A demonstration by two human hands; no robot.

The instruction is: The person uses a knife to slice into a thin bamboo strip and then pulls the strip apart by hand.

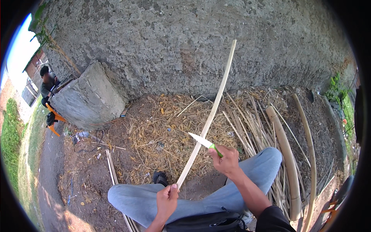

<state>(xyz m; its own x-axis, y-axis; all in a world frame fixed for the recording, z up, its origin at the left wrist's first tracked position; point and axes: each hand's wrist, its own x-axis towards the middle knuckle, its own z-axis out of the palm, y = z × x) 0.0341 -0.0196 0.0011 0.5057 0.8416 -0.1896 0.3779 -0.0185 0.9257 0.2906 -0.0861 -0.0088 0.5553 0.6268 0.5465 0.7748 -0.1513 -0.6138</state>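
My left hand (167, 198) is closed around the near end of a long pale bamboo strip (215, 106), just above my lap. The strip slants up and away to the right, its far end in front of the rough wall. In my right hand (225, 159) is a knife (201, 140) with a white blade and a green handle, the fingers wrapped round the handle. The blade lies across the strip partway along it, its tip pointing to the left. Whether the edge bites into the strip I cannot tell.
Thick bamboo poles (285, 162) and many thin split strips (253, 127) lie on the right. More strips (111, 166) lie by my left knee. Shavings (166, 131) cover the ground before the grey wall (185, 50). A concrete block (91, 98) stands left, a seated person (47, 83) beyond it.
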